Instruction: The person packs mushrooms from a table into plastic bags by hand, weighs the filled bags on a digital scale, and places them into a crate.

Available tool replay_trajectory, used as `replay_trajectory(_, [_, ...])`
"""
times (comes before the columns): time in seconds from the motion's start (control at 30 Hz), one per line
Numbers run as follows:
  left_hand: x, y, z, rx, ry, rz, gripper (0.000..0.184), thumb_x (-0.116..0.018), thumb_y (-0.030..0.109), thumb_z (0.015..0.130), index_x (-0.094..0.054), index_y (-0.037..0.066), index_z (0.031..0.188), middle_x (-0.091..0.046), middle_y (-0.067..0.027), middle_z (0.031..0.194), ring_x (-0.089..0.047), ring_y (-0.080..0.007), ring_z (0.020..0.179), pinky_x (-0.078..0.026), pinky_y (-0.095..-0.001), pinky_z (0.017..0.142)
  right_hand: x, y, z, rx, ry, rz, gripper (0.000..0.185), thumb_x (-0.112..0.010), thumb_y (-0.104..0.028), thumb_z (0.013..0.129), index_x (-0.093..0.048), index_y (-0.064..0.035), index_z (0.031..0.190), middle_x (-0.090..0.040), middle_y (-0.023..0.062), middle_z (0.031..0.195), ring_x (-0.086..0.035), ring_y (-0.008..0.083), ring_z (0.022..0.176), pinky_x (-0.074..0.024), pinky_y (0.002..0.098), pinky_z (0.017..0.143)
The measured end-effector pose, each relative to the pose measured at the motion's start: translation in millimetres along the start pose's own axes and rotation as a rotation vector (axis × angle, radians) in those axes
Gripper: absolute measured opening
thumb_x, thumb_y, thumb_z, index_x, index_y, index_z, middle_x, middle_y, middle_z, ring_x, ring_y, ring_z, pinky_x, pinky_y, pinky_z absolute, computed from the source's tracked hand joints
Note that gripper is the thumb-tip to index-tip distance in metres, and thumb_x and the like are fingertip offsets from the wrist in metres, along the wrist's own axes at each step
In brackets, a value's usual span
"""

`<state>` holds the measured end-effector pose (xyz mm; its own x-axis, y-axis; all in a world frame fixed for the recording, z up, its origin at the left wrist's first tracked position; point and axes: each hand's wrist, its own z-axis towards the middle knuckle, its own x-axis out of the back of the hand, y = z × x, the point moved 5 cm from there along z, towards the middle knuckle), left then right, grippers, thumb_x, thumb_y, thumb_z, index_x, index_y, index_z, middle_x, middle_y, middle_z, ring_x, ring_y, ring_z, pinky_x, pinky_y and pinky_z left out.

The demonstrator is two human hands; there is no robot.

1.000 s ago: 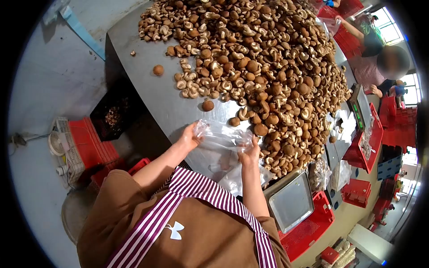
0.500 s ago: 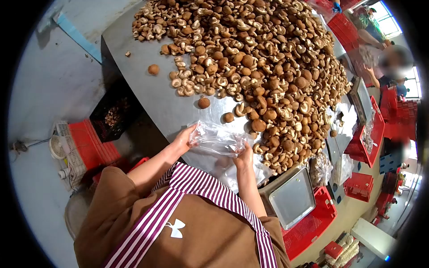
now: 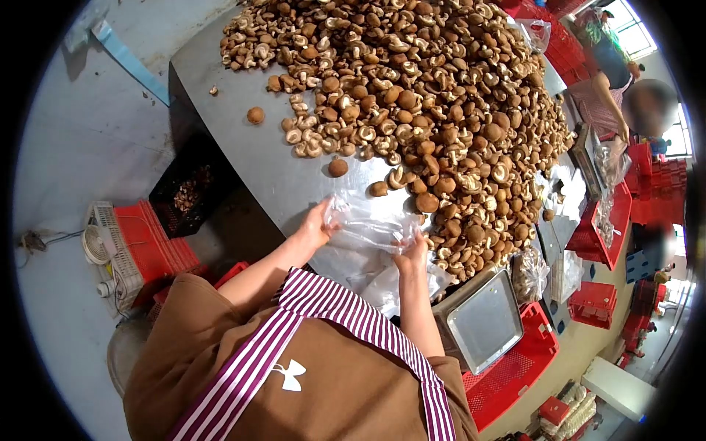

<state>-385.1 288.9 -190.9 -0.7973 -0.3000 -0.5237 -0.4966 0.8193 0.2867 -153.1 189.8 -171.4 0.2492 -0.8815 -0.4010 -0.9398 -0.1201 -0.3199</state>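
Note:
A clear plastic bag (image 3: 368,223) is stretched between my two hands over the near edge of the metal table (image 3: 243,158). My left hand (image 3: 318,225) grips its left side, and my right hand (image 3: 412,248) grips its right side. No mushrooms show inside it. Beneath and in front of my right hand lie more clear bags (image 3: 382,288). A large heap of brown mushrooms (image 3: 441,110) covers the table beyond my hands, with a few loose ones, such as a round cap (image 3: 338,167), just past the bag.
A scale with a metal tray (image 3: 485,322) stands right of my right arm, above a red crate (image 3: 515,367). A filled bag (image 3: 529,275) sits beside it. A co-worker (image 3: 599,99) is at the far right near another scale. A black crate (image 3: 193,187) stands at left.
The bag between my hands has shifted slightly and changed shape; both hands keep hold of it. The co-worker's arm has moved down towards a bag at the far scale.

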Motion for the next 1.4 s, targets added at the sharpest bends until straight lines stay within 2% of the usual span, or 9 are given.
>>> replay_trajectory(0.27, [42, 133, 41, -0.302, 0.292, -0.258, 0.040, -0.044, 0.040, 0.101, -0.061, 0.005, 0.112, -0.068, -0.0059, 0.093, -0.063, -0.0172, 0.068, -0.052, -0.0303, 0.049, -130, 59, 59, -0.245, -0.248, -0.163, 0.029, -0.057, -0.036, 0.094, -0.061, -0.0112, 0.107, -0.058, 0.0034, 0.081, -0.050, 0.0180, 0.067, -0.0445, 0.0325, 0.061])
replay_trajectory(0.53, [-69, 203, 69, -0.668, 0.330, 0.487, 0.061, -0.063, 0.054, 0.090, -0.055, 0.007, 0.127, -0.064, -0.0093, 0.115, -0.061, -0.0132, 0.077, -0.044, -0.0235, 0.052, -150, 68, 96, -0.296, -0.148, 0.259, 0.016, -0.056, -0.021, 0.094, -0.055, -0.0055, 0.097, -0.056, 0.0074, 0.082, -0.050, 0.0184, 0.069, -0.0448, 0.0324, 0.060])
replay_trajectory(0.6, [-82, 189, 100, -0.614, 0.250, 0.595, 0.074, -0.063, 0.051, 0.091, -0.043, 0.001, 0.142, -0.055, -0.0173, 0.135, -0.052, -0.0257, 0.123, -0.046, -0.0363, 0.095, -128, 49, 93, -0.254, -0.082, 0.287, 0.019, -0.052, -0.016, 0.094, -0.061, -0.0067, 0.108, -0.063, 0.0072, 0.091, -0.050, 0.0189, 0.070, -0.0432, 0.0321, 0.063])
replay_trajectory(0.8, [-186, 81, 84, -0.221, -0.239, 0.878, 0.090, -0.062, 0.047, 0.093, -0.019, -0.006, 0.151, -0.028, -0.0243, 0.154, -0.021, -0.0346, 0.146, -0.017, -0.0495, 0.119, -52, -43, 36, -0.026, -0.047, 0.595, 0.026, -0.048, -0.019, 0.098, -0.059, -0.0002, 0.112, -0.064, 0.0161, 0.104, -0.058, 0.0365, 0.110, -0.0451, 0.0560, 0.100])
replay_trajectory(0.87, [-185, 50, 88, -0.305, -0.226, 0.782, 0.093, -0.064, 0.047, 0.091, -0.018, -0.006, 0.152, -0.024, -0.0247, 0.157, -0.021, -0.0367, 0.146, -0.016, -0.0485, 0.119, -35, -52, 21, 0.056, -0.137, 0.521, 0.027, -0.050, -0.026, 0.099, -0.059, -0.0069, 0.115, -0.064, 0.0132, 0.107, -0.061, 0.0330, 0.101, -0.0493, 0.0514, 0.095])
replay_trajectory(0.93, [-174, 52, 86, -0.276, -0.125, 0.750, 0.090, -0.066, 0.051, 0.089, -0.027, -0.001, 0.150, -0.040, -0.0240, 0.146, -0.046, -0.0298, 0.130, -0.040, -0.0368, 0.102, -21, -62, 24, 0.061, -0.418, 0.534, 0.025, -0.052, -0.029, 0.098, -0.061, -0.0102, 0.113, -0.064, 0.0118, 0.105, -0.062, 0.0310, 0.097, -0.0510, 0.0484, 0.091])
replay_trajectory(1.07, [-127, 84, 106, -0.192, 0.075, 0.453, 0.071, -0.069, 0.060, 0.082, -0.053, 0.008, 0.129, -0.065, -0.0066, 0.102, -0.062, -0.0157, 0.078, -0.049, -0.0330, 0.072, -96, -83, 6, 0.148, -0.107, 0.362, 0.050, -0.067, -0.045, 0.089, -0.055, -0.0058, 0.118, -0.061, 0.0104, 0.100, -0.062, 0.0230, 0.072, -0.0539, 0.0316, 0.062])
replay_trajectory(1.2, [-154, 115, 124, -0.354, 0.038, 0.351, 0.063, -0.068, 0.057, 0.086, -0.057, 0.003, 0.118, -0.063, -0.0064, 0.096, -0.062, -0.0181, 0.077, -0.051, -0.0326, 0.065, -114, -83, 44, 0.215, -0.290, -0.046, 0.062, -0.074, -0.052, 0.081, -0.053, -0.0099, 0.122, -0.060, 0.0073, 0.111, -0.058, 0.0256, 0.100, -0.0516, 0.0444, 0.081])
replay_trajectory(1.4, [-209, 69, 87, -0.304, -0.196, 0.800, 0.053, -0.065, 0.043, 0.092, -0.056, 0.007, 0.129, -0.062, -0.0077, 0.115, -0.059, -0.0208, 0.105, -0.048, -0.0363, 0.089, -66, -125, 32, 0.352, -0.141, 0.056, 0.050, -0.066, -0.049, 0.088, -0.059, -0.0105, 0.119, -0.066, 0.0075, 0.106, -0.065, 0.0238, 0.097, -0.0508, 0.0428, 0.091])
